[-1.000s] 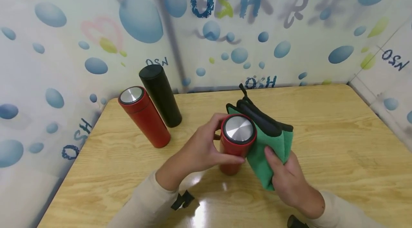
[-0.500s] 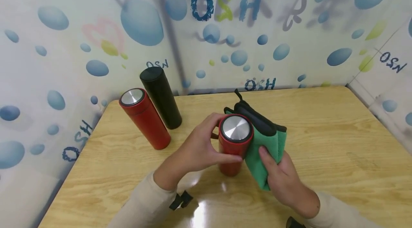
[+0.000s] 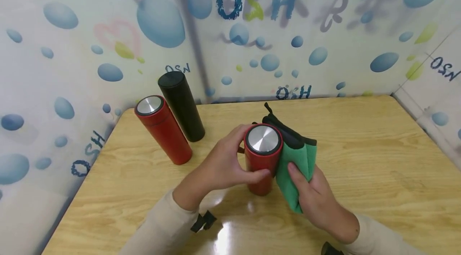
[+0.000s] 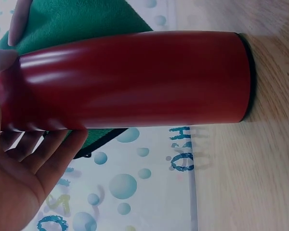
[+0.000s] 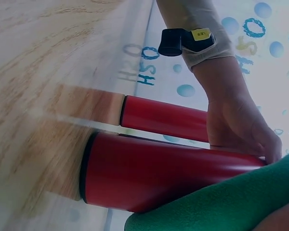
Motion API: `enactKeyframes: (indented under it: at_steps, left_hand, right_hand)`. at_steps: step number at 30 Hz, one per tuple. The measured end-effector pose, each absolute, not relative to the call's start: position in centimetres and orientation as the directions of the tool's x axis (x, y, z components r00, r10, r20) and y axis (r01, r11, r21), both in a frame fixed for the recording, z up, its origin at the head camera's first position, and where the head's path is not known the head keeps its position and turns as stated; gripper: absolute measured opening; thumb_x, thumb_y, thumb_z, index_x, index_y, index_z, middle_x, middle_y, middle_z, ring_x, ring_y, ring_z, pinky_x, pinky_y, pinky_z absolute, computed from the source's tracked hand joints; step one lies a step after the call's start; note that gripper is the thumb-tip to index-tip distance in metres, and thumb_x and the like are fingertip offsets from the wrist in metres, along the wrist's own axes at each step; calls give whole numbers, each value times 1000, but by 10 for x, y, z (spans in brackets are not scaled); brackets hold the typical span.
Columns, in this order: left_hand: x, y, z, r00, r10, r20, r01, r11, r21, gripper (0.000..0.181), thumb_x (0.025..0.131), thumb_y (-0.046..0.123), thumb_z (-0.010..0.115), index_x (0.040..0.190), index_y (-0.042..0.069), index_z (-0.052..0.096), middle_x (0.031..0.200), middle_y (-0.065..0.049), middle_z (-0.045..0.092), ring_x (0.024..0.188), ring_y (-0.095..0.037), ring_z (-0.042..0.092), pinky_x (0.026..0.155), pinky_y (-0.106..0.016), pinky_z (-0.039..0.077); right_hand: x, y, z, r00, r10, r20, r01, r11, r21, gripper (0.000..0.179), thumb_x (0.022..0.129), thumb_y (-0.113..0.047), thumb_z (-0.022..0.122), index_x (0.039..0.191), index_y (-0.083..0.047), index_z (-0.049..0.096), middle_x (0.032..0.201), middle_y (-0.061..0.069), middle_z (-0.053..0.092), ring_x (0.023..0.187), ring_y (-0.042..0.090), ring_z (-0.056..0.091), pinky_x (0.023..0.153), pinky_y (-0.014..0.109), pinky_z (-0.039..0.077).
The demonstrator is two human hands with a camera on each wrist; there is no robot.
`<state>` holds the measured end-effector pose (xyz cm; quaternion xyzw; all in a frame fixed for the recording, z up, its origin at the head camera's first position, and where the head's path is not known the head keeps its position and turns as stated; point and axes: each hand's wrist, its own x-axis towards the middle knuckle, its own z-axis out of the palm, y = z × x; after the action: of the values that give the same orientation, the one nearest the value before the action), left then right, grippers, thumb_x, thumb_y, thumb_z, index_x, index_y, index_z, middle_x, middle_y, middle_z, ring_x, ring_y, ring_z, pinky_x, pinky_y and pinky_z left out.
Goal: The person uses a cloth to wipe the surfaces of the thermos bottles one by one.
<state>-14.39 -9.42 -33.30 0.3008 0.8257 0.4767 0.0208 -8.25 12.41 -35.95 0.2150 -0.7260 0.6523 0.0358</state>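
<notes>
A red thermos bottle (image 3: 264, 161) with a shiny silver lid top (image 3: 263, 139) stands upright on the table in the middle of the head view. My left hand (image 3: 230, 163) grips its upper part from the left, thumb across the near side and fingers round the far side. In my right hand (image 3: 317, 197) is a folded green cloth (image 3: 300, 159) with black edging, a black padded piece (image 3: 287, 134) and a loop. The cloth lies against the bottle's right side, partly hidden behind it. The left wrist view shows the bottle's smooth red wall (image 4: 149, 77) across the green cloth (image 4: 86, 21).
A second red thermos bottle (image 3: 165, 135) and a black one (image 3: 184, 109) stand close together at the back left of the wooden table (image 3: 367, 159). Patterned walls rise along the table's back and sides.
My right hand and the green cloth have shifted a little left, further in against the bottle. My left hand keeps its hold on the bottle, with hardly any movement.
</notes>
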Motion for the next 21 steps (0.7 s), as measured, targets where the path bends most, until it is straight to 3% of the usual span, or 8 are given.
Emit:
enactKeyframes:
  at_steps: [3, 11, 21]
  left_hand:
    - [-145, -94, -332, -815, 526, 245, 478, 368, 798, 78, 76, 26, 88, 141, 21, 45, 130, 10, 55, 118, -7, 56, 85, -24, 58]
    - [-144, -93, -334, -800, 553, 235, 478, 349, 806, 79, 76, 25, 86, 142, 22, 43, 132, 11, 54, 119, -6, 55, 89, -26, 57]
    - [-142, -93, -328, -812, 546, 205, 442, 346, 828, 82, 76, 27, 88, 143, 23, 41, 132, 12, 55, 119, -1, 56, 94, -29, 56]
  right_hand:
    - [-83, 125, -360, -887, -251, 389, -404, 9, -915, 31, 105, 4, 33, 131, -2, 49, 95, 3, 56, 86, 8, 58, 77, 21, 52]
    - [-81, 125, -363, -859, -250, 448, -445, -70, -893, 39, 103, 10, 31, 134, -5, 49, 93, 1, 55, 83, 8, 56, 75, 21, 51]
    - [-82, 121, -363, -894, -281, 348, -361, -7, -933, 35, 107, 0, 32, 140, 3, 42, 116, 1, 59, 105, 5, 57, 92, 18, 51]
